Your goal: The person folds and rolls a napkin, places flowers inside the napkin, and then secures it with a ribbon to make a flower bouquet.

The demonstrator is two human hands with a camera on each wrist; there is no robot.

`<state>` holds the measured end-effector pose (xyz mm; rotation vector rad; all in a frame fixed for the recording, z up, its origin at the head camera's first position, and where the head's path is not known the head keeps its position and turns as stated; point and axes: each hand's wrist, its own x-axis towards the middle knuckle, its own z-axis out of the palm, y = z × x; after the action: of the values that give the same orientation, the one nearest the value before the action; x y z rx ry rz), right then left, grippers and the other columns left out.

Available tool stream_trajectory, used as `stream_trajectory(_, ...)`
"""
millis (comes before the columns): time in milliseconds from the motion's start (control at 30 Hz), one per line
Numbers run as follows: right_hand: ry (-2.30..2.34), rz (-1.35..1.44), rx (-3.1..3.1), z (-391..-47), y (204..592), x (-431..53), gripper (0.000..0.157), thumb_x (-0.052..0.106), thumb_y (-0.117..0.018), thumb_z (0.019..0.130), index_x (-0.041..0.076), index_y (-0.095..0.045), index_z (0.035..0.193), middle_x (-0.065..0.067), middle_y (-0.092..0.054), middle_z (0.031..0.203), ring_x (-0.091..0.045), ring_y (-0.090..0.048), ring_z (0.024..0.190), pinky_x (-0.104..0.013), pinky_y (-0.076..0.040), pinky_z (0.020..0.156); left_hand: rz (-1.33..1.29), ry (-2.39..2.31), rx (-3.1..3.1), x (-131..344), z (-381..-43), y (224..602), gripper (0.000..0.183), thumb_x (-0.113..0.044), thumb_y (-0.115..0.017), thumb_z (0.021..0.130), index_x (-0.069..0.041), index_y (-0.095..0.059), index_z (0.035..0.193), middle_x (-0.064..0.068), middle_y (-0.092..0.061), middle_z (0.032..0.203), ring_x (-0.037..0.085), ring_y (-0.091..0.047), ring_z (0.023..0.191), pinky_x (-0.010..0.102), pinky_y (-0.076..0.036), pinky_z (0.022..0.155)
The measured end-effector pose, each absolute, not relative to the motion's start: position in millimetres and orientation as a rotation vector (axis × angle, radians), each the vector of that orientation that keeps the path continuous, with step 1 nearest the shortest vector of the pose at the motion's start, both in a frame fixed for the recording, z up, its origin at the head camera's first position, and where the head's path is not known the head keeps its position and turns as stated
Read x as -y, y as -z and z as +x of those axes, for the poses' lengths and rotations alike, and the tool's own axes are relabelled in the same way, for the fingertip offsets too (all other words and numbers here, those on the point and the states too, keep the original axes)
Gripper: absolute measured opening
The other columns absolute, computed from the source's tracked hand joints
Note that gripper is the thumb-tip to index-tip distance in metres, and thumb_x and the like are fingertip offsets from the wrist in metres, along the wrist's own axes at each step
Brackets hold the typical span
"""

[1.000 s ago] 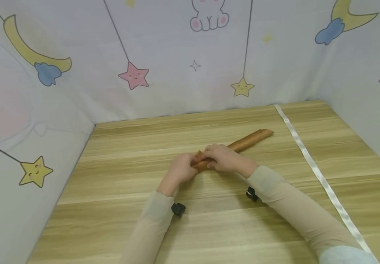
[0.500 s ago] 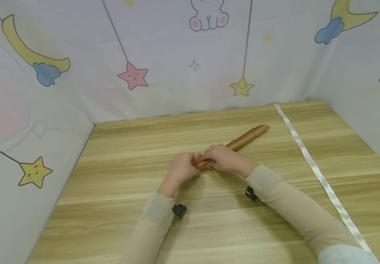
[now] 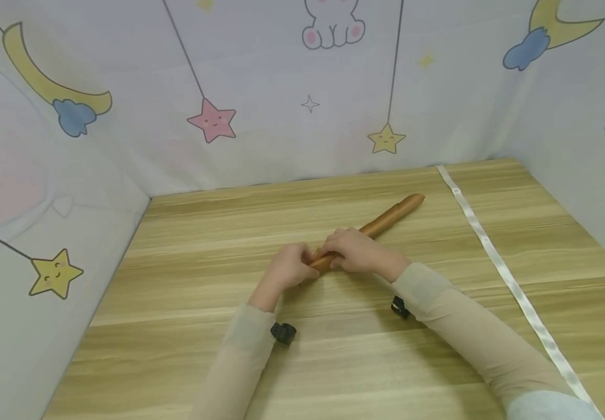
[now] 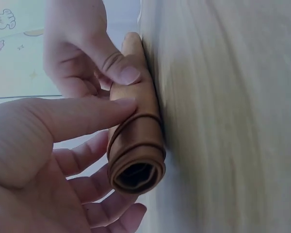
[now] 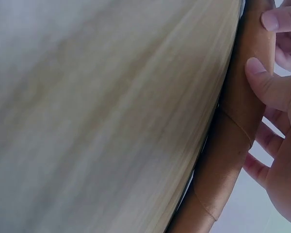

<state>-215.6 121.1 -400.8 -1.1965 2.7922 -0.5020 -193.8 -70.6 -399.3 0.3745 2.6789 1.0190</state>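
Observation:
A brown sheet that looks like leather is rolled into a long tube (image 3: 391,220), lying slantwise on the table. Around its near end my left hand (image 3: 286,269) is curled; in the left wrist view the thumb lies on one side and the fingers behind. That view also shows the roll's open end (image 4: 138,175), with layered edges winding round a dark hollow. Just beyond, my right hand (image 3: 357,252) grips the roll, its thumb pressing on the surface. The right wrist view shows slanting seams on the rolled sheet (image 5: 223,160), which stretches past the right hand.
The wood-grain table (image 3: 202,233) extends around both hands. A white strip (image 3: 491,251) runs down its right side. Pale cloth walls (image 3: 281,140) printed with stars and moons stand at the back and sides. Each wrist carries a small black camera mount (image 3: 283,333).
The roll's far end has swung slightly left and away from me. The raised edge beside my left fingers shows less now. Both hands have stayed nearly in place.

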Motion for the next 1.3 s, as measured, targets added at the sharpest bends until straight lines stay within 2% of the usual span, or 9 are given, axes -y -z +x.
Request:
stream_trajectory(200, 0.487, -1.163, -2.788, -215.5, 399.9, -120.7, 0.029, 0.012, -0.07, 0.087, 0.016, -0.069, 0.116, 0.0, -0.068, 0.109, -0.021, -0.058, 0.104, -0.043, -0.042, 0.091, 0.495, -0.873, -2.824, 64.1, -190.0, 398.6, 0.023, -0.006, -0.079, 0.07, -0.004, -0.064, 0.088, 0.006, -0.063, 0.088, 0.02, -0.055, 0.077, 0.034, -0.048, 0.071)
stream_trajectory(400, 0.505, -1.15, -2.792, -216.1, 400.1, -123.1, 0.032, 0.015, -0.073, 0.085, 0.014, -0.068, 0.117, -0.001, -0.066, 0.11, -0.022, -0.057, 0.106, -0.044, -0.042, 0.092, 0.482, -0.866, -2.848, 62.0, -189.1, 398.5, 0.015, 0.0, -0.072, 0.075, -0.002, -0.067, 0.089, 0.008, -0.067, 0.086, 0.019, -0.058, 0.074, 0.033, -0.05, 0.07)
stream_trajectory(567, 0.507, -1.227, -2.84, -217.5, 403.5, -125.4, 0.031, 0.013, -0.077, 0.08, 0.014, -0.069, 0.111, -0.002, -0.065, 0.107, -0.024, -0.056, 0.104, -0.046, -0.043, 0.091, 0.419, -0.945, -2.797, 66.6, -192.4, 400.3, 0.015, -0.005, -0.074, 0.076, -0.001, -0.07, 0.09, 0.009, -0.069, 0.089, 0.018, -0.061, 0.074, 0.031, -0.051, 0.067)
stream_trajectory(700, 0.473, -1.239, -2.842, -217.4, 402.9, -124.9, 0.027, 0.011, -0.075, 0.082, 0.014, -0.071, 0.108, -0.001, -0.068, 0.106, -0.023, -0.057, 0.101, -0.045, -0.043, 0.089, 0.407, -0.972, -2.753, 68.6, -193.6, 400.1, 0.024, -0.009, -0.078, 0.075, -0.001, -0.069, 0.095, 0.011, -0.069, 0.09, 0.017, -0.062, 0.069, 0.028, -0.052, 0.06)
stream_trajectory(867, 0.441, -1.238, -2.822, -215.4, 399.4, -123.7, 0.025, 0.011, -0.072, 0.085, 0.014, -0.071, 0.11, 0.001, -0.07, 0.107, -0.021, -0.058, 0.1, -0.042, -0.043, 0.088, 0.446, -0.899, -2.796, 63.8, -188.9, 397.1, 0.035, -0.016, -0.084, 0.07, -0.004, -0.064, 0.097, 0.01, -0.067, 0.091, 0.02, -0.06, 0.076, 0.033, -0.05, 0.068)
stream_trajectory(1067, 0.495, -1.21, -2.789, -213.8, 397.4, -124.2, 0.026, 0.011, -0.07, 0.086, 0.015, -0.071, 0.112, 0.003, -0.07, 0.107, -0.019, -0.058, 0.101, -0.042, -0.04, 0.089, 0.486, -0.871, -2.826, 57.3, -184.2, 396.9, 0.027, -0.012, -0.084, 0.07, -0.005, -0.064, 0.087, 0.005, -0.065, 0.084, 0.019, -0.055, 0.073, 0.033, -0.047, 0.066)
stream_trajectory(1300, 0.502, -1.294, -2.809, -212.7, 397.3, -125.0, 0.028, 0.011, -0.076, 0.081, 0.012, -0.07, 0.109, 0.0, -0.066, 0.105, -0.021, -0.056, 0.1, -0.041, -0.044, 0.088, 0.37, -0.98, -2.748, 61.4, -188.7, 399.7, 0.021, -0.011, -0.079, 0.076, -0.001, -0.067, 0.09, 0.009, -0.067, 0.086, 0.018, -0.058, 0.067, 0.029, -0.05, 0.059)
